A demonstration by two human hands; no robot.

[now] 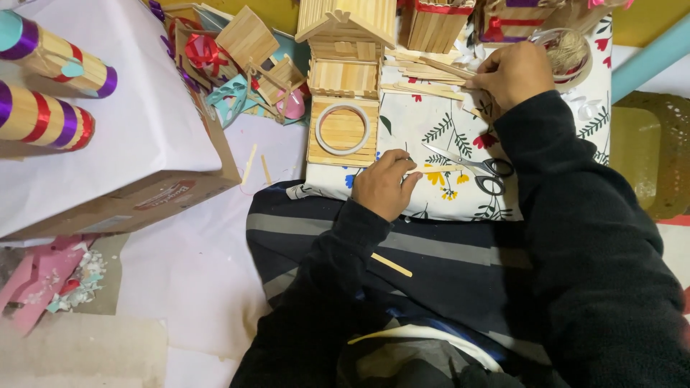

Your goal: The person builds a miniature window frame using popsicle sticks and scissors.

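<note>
A: What is staying hidden from you here?

B: Your right hand [512,72] is curling over the loose wooden craft sticks [424,72] at the far edge of the floral cloth [445,122], so you cannot tell how many sticks its fingers are pinching. It is also covering part of the spool of twine [569,50] just behind it. Your dark sleeves are blocking much of the striped fabric [431,251] across your lap.

A: And your left hand?

B: Your left hand [382,184] is resting knuckles-up on the near edge of the cloth, fingers folded narrow around 1 stick that is poking out toward the scissors [471,169] lying just beside it. Another stick [392,264] is lying apart on the striped fabric.

A: What is getting cut off by the frame?

B: The stick house [345,32] and the ribboned stick boxes [438,21] are running off the top edge. A flat stick panel with a white ring [343,129] is sitting in front of the house.

A: Any packages or labels?

B: A brown cardboard box [144,194] under white paper is sitting to your left, showing a red oval label on its near side; the print is too blurred to make out. 2 striped cylinders [50,86] are lying on top of it.
</note>
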